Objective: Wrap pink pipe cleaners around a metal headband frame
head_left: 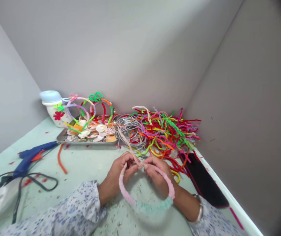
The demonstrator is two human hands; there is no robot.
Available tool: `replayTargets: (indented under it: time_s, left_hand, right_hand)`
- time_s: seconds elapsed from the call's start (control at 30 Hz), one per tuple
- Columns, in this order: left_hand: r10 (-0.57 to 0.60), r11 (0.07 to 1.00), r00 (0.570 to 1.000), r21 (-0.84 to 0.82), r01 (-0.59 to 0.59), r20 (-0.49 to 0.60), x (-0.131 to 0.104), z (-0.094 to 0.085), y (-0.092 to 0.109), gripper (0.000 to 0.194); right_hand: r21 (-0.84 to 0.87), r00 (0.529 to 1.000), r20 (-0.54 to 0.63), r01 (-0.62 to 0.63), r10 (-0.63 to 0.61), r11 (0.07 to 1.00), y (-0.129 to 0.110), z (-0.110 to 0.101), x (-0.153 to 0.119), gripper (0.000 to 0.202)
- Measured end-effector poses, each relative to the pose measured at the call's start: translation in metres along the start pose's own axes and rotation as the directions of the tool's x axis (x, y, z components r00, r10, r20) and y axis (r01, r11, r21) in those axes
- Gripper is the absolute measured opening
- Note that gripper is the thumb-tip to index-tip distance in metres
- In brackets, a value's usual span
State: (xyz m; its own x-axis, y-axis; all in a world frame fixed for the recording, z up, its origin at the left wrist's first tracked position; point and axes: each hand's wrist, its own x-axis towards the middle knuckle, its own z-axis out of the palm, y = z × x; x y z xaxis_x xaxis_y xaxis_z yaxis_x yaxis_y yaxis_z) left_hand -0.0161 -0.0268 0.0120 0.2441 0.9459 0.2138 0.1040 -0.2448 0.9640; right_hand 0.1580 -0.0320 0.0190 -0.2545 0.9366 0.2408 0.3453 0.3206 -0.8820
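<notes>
My left hand [122, 172] and my right hand [158, 176] are closed with fingertips almost meeting above the table. Between them they grip a fuzzy hoop [155, 206], pink along both sides and mint green on the part nearest me. A pale peach pipe cleaner [130, 146] runs up and away from the pinched fingertips, its free end pointing toward the wire coil. Thumbs and fingers cover the far part of the hoop, so how the pipe cleaner meets it is hidden.
Behind my hands lie a silver wire coil [130, 131] and a heap of coloured pipe cleaners [170, 131]. A metal tray [91, 143] holds shells and finished hoops. Leftward are a blue glue gun [28, 157] and a lidded white cup [54, 111]. A dark phone [204, 180] lies right.
</notes>
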Motion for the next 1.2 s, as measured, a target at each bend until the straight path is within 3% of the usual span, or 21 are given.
replayTargets:
  time_s: [0.23,0.6,0.93,1.2]
  left_hand:
    - [0.003,0.997,1.000,0.071,-0.002,-0.003,-0.0023,-0.0002,0.0019,0.014]
    - [-0.055,0.998,0.997,0.022,0.054,0.055,-0.0058,0.0017,0.0052,0.020]
    - [-0.004,0.993,1.000,0.116,0.003,0.004,-0.0046,0.0002,0.0092,0.020]
    - [-0.029,0.993,1.000,0.118,0.027,0.008,-0.0055,0.0013,0.0091,0.020]
  right_hand:
    - [0.001,0.999,0.024,0.030,-0.030,1.000,-0.0039,-0.0014,0.0007,0.017]
    - [-0.010,0.995,0.023,0.094,-0.094,0.995,-0.0102,-0.0021,-0.0010,0.013]
    - [-0.086,0.984,0.035,0.178,-0.176,0.980,-0.0059,-0.0007,0.0002,0.014]
    - [-0.173,0.960,0.065,0.279,-0.271,0.945,-0.0032,0.0001,-0.0005,0.012]
